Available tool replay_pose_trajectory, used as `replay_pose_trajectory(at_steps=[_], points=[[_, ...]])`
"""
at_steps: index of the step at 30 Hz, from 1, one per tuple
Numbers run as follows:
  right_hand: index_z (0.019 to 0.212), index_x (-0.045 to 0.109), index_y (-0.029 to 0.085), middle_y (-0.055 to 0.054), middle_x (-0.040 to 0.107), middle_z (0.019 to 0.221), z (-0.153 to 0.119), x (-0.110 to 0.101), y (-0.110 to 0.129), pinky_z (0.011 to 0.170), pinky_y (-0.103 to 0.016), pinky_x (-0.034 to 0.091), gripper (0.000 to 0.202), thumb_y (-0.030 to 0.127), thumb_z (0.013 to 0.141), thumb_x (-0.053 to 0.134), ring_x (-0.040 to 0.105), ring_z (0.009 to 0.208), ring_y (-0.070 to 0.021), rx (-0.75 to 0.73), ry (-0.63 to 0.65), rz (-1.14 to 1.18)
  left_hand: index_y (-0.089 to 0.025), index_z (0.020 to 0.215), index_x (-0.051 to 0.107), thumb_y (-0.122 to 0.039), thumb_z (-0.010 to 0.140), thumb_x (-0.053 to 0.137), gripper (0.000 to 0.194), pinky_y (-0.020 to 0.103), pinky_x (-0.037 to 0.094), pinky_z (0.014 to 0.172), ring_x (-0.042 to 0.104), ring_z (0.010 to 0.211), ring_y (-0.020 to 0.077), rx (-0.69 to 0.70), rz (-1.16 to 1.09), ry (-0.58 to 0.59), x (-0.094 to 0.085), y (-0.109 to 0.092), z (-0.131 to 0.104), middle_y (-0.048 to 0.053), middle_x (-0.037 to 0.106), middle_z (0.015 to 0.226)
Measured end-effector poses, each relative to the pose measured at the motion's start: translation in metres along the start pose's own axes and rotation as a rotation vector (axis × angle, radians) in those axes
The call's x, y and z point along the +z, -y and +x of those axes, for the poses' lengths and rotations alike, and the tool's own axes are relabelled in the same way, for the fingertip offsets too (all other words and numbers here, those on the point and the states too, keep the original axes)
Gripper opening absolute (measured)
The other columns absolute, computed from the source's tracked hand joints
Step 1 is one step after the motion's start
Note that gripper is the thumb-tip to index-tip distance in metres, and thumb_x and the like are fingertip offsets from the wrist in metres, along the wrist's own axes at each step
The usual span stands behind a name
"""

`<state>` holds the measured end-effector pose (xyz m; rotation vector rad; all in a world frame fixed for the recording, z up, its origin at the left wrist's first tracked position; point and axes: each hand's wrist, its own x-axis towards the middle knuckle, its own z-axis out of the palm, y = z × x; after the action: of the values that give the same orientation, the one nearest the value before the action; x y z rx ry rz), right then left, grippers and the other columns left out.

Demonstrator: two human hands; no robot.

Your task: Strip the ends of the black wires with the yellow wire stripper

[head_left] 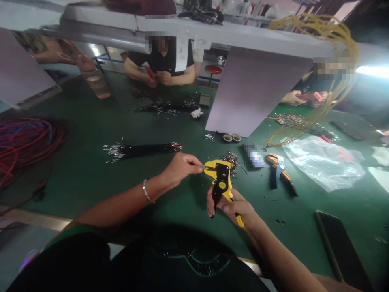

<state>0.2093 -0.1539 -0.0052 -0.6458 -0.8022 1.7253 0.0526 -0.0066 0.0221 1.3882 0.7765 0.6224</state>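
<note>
My right hand (234, 205) is wrapped round the handles of a yellow and black wire stripper (223, 176), whose jaws point left. With thumb and fingertips pinched, my left hand (180, 168) holds a thin dark wire (205, 166) at the mouth of those jaws; most of the wire is hidden by the fingers. Just behind the tool lies a heap of small cut pieces (231, 160). A bundle of black wires (146, 151) with bright ends rests on the green table beyond my left hand.
A second stripper (281, 172), a clear plastic bag (328, 162) and a phone (343, 247) lie to the right. Two tape rolls (231, 138) sit by a white panel (255, 89). Red cable coils (27, 146) are at left. Co-workers sit across the table (82, 121).
</note>
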Motion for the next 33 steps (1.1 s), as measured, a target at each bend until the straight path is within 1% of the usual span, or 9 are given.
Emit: replay_pose_trajectory(at_steps=[7, 11, 18, 21, 24, 28, 33], points=[[0.099, 0.061, 0.013, -0.005, 0.062, 0.076, -0.0022, 0.005, 0.0027, 0.063, -0.037, 0.046, 0.04, 0.013, 0.059, 0.064, 0.057, 0.065, -0.0192, 0.021, -0.023, 0.02, -0.014, 0.067, 0.071, -0.015, 0.058, 0.072, 0.009, 0.026, 0.044, 0.057, 0.054, 0.056, 0.0092, -0.051, -0.028, 0.028, 0.0026, 0.0001, -0.003, 0.001, 0.064, 0.06], [0.099, 0.061, 0.012, -0.005, 0.063, 0.075, -0.0011, 0.005, 0.0013, 0.062, -0.036, 0.046, 0.041, 0.012, 0.059, 0.062, 0.058, 0.065, -0.0188, 0.012, -0.015, 0.037, -0.014, 0.068, 0.071, -0.015, 0.058, 0.073, 0.01, 0.025, 0.044, 0.057, 0.053, 0.055, 0.0086, -0.035, -0.04, 0.045, 0.0019, 0.0009, -0.0024, 0.001, 0.065, 0.061], [0.098, 0.06, 0.013, -0.005, 0.061, 0.074, -0.0016, 0.001, -0.0022, 0.06, -0.036, 0.046, 0.037, 0.015, 0.061, 0.066, 0.057, 0.063, -0.0181, 0.01, -0.021, 0.029, -0.015, 0.068, 0.072, -0.014, 0.06, 0.072, 0.009, 0.024, 0.045, 0.059, 0.055, 0.057, 0.0085, -0.016, -0.03, 0.049, 0.0011, 0.0035, -0.0024, 0.001, 0.065, 0.062], [0.098, 0.06, 0.013, -0.004, 0.061, 0.074, -0.0023, 0.0013, -0.0027, 0.06, -0.036, 0.047, 0.036, 0.016, 0.063, 0.068, 0.057, 0.063, -0.0179, 0.005, -0.016, 0.015, -0.015, 0.067, 0.072, -0.014, 0.06, 0.072, 0.007, 0.025, 0.046, 0.062, 0.057, 0.06, 0.0094, -0.005, 0.01, 0.044, 0.0013, 0.002, -0.0035, 0.001, 0.066, 0.064], [0.097, 0.061, 0.013, -0.005, 0.062, 0.074, -0.0028, 0.0011, -0.0039, 0.058, -0.035, 0.047, 0.034, 0.016, 0.064, 0.069, 0.056, 0.062, -0.0177, 0.006, -0.04, 0.006, -0.016, 0.066, 0.071, -0.015, 0.062, 0.071, 0.005, 0.025, 0.047, 0.064, 0.058, 0.063, 0.0102, 0.027, 0.057, 0.048, 0.0011, -0.0002, -0.0046, 0.002, 0.067, 0.066], [0.097, 0.062, 0.013, -0.004, 0.062, 0.073, -0.0035, 0.0001, -0.0047, 0.058, -0.035, 0.048, 0.033, 0.016, 0.065, 0.069, 0.056, 0.061, -0.0167, 0.004, -0.033, 0.01, -0.015, 0.064, 0.07, -0.015, 0.063, 0.07, 0.001, 0.025, 0.046, 0.064, 0.058, 0.063, 0.0106, 0.052, 0.128, 0.025, 0.0013, -0.0026, -0.0055, 0.002, 0.067, 0.066], [0.095, 0.063, 0.013, -0.003, 0.061, 0.071, -0.0035, -0.0007, -0.0054, 0.056, -0.034, 0.048, 0.031, 0.019, 0.065, 0.072, 0.055, 0.058, -0.0156, 0.024, -0.04, -0.026, -0.015, 0.063, 0.069, -0.015, 0.064, 0.068, 0.002, 0.024, 0.045, 0.063, 0.058, 0.063, 0.0107, 0.086, 0.19, 0.043, 0.0011, -0.0034, -0.0051, 0.001, 0.067, 0.067]])
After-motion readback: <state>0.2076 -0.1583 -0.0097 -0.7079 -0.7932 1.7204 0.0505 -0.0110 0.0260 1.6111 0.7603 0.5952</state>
